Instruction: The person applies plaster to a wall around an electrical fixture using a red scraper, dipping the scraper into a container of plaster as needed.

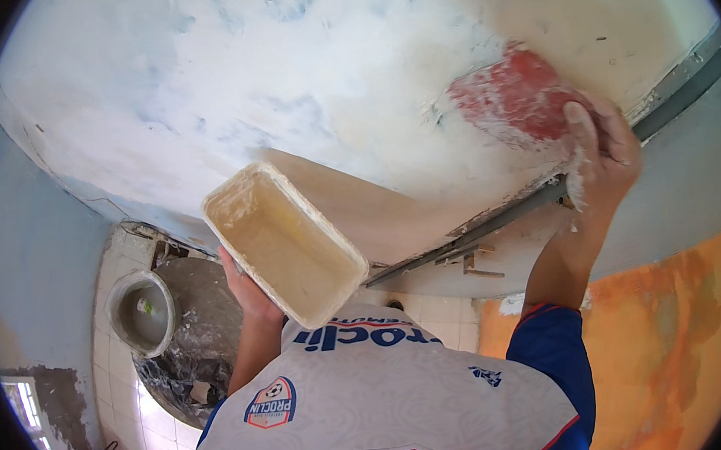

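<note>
My left hand (252, 288) is closed on the side of a rectangular plastic tub (289, 240), cream-coloured and smeared with pale plaster along its rim and walls. Over at the upper right, my right hand (602, 140) grips a red flat plastic scraper (516, 96) streaked with white plaster. The scraper lies against the white patchy wall (346, 63); plaster also coats my right thumb and wrist. Some of my left fingers are hidden beneath the tub.
A grey metal frame edge (538, 198) borders the plastered wall on the right. Below left, a round bucket (142, 313) stands beside a dark plastic sheet (176, 374) on the tiled floor (126, 391). An orange stained wall (628, 347) is at lower right.
</note>
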Tool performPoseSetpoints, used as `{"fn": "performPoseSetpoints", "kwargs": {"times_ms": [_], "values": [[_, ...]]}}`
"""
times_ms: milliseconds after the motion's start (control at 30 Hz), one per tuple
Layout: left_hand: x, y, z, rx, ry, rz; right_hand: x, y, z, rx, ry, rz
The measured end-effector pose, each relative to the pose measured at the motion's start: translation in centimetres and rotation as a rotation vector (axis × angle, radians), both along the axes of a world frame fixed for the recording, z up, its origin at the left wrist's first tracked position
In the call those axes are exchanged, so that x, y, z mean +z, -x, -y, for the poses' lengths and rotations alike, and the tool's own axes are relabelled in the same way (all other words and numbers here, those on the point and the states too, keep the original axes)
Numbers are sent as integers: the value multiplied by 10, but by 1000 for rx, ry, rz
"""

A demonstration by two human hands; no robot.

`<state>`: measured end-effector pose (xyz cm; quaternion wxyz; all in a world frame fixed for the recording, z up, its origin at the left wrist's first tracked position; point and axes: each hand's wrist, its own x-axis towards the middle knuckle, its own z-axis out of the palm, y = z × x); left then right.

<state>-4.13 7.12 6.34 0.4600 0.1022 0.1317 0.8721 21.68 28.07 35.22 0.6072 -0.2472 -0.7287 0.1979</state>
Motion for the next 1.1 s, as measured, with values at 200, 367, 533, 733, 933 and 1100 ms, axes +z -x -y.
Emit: {"fn": "performPoseSetpoints", "kwargs": {"times_ms": [200, 367, 533, 733, 933, 1100], "values": [[11, 11, 0, 68, -7, -12, -3, -9, -9, 8, -230, 286], [16, 12, -1, 71, -28, -60, 4, -14, 6, 93, 91, -68], [6, 15, 5, 84, -1, -56, -8, -3, -10, -180, -229, 337], [0, 17, 11, 32, -35, 9, -36, -34, 2, 43, -191, 47], [2, 10, 4, 116, 196, 90, -72, -24, 1, -9, -663, 411], [-7, 7, -6, 92, 232, 124, -58, -40, 7, -54, -583, 321]]}}
